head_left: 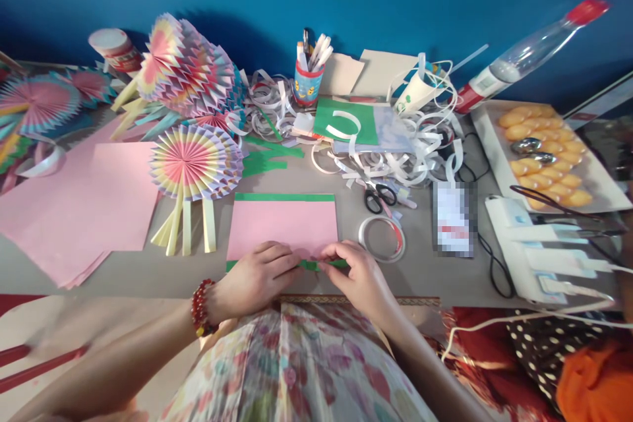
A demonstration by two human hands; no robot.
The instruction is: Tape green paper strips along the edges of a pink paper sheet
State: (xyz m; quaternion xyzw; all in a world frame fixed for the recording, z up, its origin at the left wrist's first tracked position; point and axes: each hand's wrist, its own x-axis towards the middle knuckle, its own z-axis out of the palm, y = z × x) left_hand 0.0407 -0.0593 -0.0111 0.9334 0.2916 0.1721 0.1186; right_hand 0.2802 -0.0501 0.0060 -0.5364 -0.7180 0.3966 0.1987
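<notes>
Head view: two bare hands work at the near edge of one pink sheet (281,227), which lies flat on the table (198,277) right in front of the person. Two green strips border it, one along the far edge, one along the near edge. The left hand (267,271) rests palm down on that near edge, fingers close together and slightly bent; whether they grip anything I cannot tell. The right hand (357,270) has thumb and forefinger narrowed at the near green strip (310,266), a little apart from the left fingertips; whether they pinch it I cannot tell. One red bead bracelet (202,308) circles the left wrist.

Just beyond the right hand lie one roll of tape (362,239) and one pair of scissors (378,190) with two black handles. Behind them, one larger green sheet (341,122) carries one curved white strip (353,125), amid too many white curls to count. Three cups stand farther back: one of pens (307,87), one white (413,95), one red and white (117,51).

Left of the pink sheet lies one round paper fan (195,161) with three pale yellow legs, beside several loose pink sheets (84,204). To the right are one bottle (524,59), one tray (494,165) of bread and one power strip (509,254).
</notes>
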